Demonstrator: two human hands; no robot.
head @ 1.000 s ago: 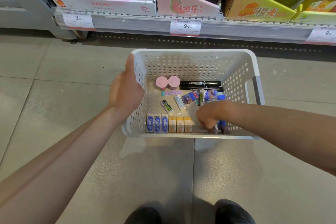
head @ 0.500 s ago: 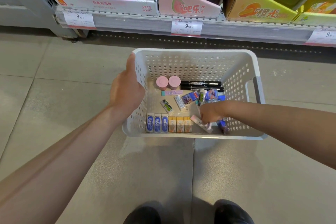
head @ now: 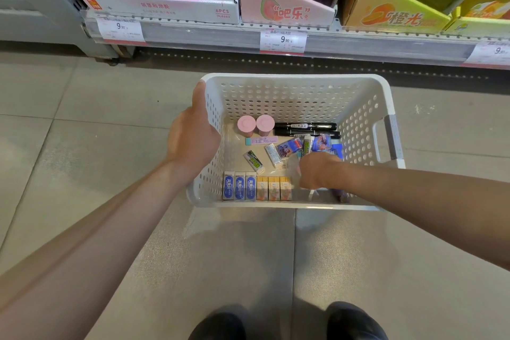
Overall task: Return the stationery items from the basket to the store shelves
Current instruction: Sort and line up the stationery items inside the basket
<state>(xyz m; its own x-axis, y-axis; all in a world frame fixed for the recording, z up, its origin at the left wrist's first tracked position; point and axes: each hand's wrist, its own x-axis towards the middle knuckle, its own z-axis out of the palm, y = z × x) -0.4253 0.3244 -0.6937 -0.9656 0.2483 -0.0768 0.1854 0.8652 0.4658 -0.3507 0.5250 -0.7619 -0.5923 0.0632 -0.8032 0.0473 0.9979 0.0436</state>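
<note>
Your left hand (head: 193, 141) gripped the basket (head: 298, 78) wall; right hand (head: 317, 171) curled down inside, grasp unclear, erasers (head: 256, 188) just left of its fingers.

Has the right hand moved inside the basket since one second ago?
Yes, slightly. The right hand has drawn back from the basket's near wall toward the middle, away from the row of orange erasers.
</note>
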